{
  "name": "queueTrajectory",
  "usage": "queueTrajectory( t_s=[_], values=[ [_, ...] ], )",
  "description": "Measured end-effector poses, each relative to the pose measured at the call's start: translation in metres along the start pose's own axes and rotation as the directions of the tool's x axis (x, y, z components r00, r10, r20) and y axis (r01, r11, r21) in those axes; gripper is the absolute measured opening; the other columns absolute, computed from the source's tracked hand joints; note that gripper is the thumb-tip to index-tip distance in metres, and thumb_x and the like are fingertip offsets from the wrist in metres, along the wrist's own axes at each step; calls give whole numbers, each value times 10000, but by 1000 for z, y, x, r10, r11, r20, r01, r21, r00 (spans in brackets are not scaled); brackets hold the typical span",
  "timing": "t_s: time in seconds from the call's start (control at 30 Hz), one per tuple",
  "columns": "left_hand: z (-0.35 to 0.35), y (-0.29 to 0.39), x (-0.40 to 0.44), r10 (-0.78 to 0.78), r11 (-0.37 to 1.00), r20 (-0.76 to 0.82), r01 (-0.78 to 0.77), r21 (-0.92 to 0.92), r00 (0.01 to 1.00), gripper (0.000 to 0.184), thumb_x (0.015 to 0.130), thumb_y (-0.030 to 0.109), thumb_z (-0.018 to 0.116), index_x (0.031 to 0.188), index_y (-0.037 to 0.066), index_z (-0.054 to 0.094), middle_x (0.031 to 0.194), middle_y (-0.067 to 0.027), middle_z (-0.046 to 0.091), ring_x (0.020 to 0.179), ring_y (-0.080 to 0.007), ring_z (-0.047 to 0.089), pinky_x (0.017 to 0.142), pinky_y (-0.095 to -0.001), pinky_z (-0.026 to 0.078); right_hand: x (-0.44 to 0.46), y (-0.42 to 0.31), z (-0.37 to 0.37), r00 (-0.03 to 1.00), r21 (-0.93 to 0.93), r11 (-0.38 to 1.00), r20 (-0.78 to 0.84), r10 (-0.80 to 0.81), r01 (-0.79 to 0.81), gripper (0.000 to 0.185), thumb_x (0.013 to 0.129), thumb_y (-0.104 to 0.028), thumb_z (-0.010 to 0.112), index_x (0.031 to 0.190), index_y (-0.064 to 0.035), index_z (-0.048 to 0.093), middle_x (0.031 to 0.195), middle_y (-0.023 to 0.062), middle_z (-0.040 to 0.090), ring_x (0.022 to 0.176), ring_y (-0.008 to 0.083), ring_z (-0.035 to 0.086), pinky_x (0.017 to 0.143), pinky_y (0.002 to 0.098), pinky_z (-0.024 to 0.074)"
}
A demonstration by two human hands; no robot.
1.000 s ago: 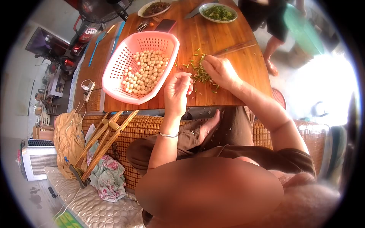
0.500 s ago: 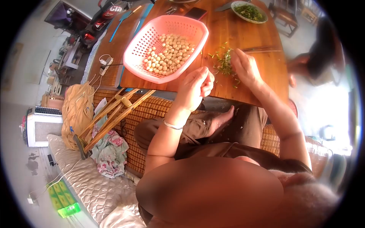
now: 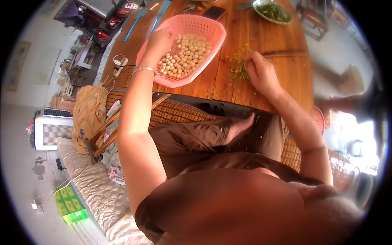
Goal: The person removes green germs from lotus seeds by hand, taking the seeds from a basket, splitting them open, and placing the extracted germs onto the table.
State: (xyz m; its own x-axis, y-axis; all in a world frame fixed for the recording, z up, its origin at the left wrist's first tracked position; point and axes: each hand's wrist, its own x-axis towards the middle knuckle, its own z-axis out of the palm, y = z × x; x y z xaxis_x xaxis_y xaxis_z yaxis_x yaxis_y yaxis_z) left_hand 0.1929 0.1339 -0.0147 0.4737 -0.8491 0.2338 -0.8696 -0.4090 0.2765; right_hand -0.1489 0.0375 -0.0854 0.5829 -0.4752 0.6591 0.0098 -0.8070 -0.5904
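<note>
A pink plastic basket [image 3: 216,41] with slotted walls holds many small, round, cream-coloured seeds [image 3: 185,55]. My left hand [image 3: 160,42] reaches over its left side, fingers curled together inside the basket, left of the seeds; whatever they hold is hidden. On the wooden table, my right hand [image 3: 263,73] rests with bent, closed fingers beside a scatter of thin green bits [image 3: 239,69]. Anything inside those fingers cannot be made out. Just beyond the right hand lie thin brown sticks [image 3: 286,53]. A pale dish [image 3: 290,19] of green pieces [image 3: 271,12] stands at the table's far side.
A dark phone [image 3: 214,13] lies behind the basket, and a blue-handled tool [image 3: 136,24] lies to its left. A power strip [image 3: 120,65] with cords sits near the table's left end. Wooden crutches [image 3: 107,141] lean beside the woven seat [image 3: 179,112].
My left hand has moved from in front of the basket, left and away from me, into it. My right hand stays near the green bits. The person at the right has shifted.
</note>
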Motion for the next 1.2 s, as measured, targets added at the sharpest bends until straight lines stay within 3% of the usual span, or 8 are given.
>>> queueTrajectory(
  t_s=[0.27,0.37,0.47,0.5,0.57,0.63,0.87,1.2],
  values=[
    [31,-8,19,56,931,133,-100,351,990,232,825,240,696,973,62,716,938,-157,709,870,-301,681,776,-396,524,2,-3,-6,997,-10,999,65,-50,51,105,866,-22,590,966,-23,556,842,181,622,769,389,613,655,442,496],
    [25,-11,15,40,968,146,-75,240,988,267,884,283,632,1001,54,706,970,-200,691,956,-356,655,834,-431,513,2,-3,-5,997,-25,999,64,-46,48,104,864,-23,590,962,-20,556,817,180,621,766,388,616,654,445,497],
    [8,-6,10,19,992,112,-32,119,994,258,859,259,699,970,27,694,894,-120,715,811,-222,677,715,-360,514,3,-5,-6,999,-19,999,41,-25,26,99,861,-19,588,955,-17,558,803,179,620,763,387,619,649,445,498],
    [-1,2,5,1,978,130,26,-207,992,245,884,251,684,986,29,687,900,-86,707,755,-163,640,660,-307,490,3,-6,-6,999,-25,999,34,-23,24,96,859,-16,586,952,-17,558,801,179,620,763,387,621,646,445,499],
    [-20,21,-11,-9,856,157,88,-509,988,231,908,243,669,1001,31,679,906,-51,700,699,-104,602,604,-253,466,3,-5,-5,999,-18,999,29,-26,26,93,862,-16,584,951,-17,560,795,176,626,751,383,625,639,437,501],
    [-33,53,-40,80,505,189,124,-854,979,186,938,204,641,1033,46,661,946,-19,671,641,-26,488,533,-158,368,3,-4,-5,999,-14,999,26,-32,32,89,864,-15,583,950,-18,562,789,173,632,738,378,629,631,430,503],
    [1,132,-130,338,-160,132,195,-968,932,198,986,128,565,1147,42,640,992,-117,670,598,-26,395,505,-131,319,2,-9,-9,990,61,991,78,116,-121,85,886,-40,600,970,-31,592,772,144,656,676,321,642,610,365,505],
    [85,143,-140,148,-365,314,347,-864,938,115,995,190,571,1025,84,604,907,-73,667,546,-3,336,476,-153,278,4,-13,-10,984,321,939,158,80,-128,102,882,-51,651,982,-35,639,902,44,679,801,159,645,685,285,511]
  ],
)
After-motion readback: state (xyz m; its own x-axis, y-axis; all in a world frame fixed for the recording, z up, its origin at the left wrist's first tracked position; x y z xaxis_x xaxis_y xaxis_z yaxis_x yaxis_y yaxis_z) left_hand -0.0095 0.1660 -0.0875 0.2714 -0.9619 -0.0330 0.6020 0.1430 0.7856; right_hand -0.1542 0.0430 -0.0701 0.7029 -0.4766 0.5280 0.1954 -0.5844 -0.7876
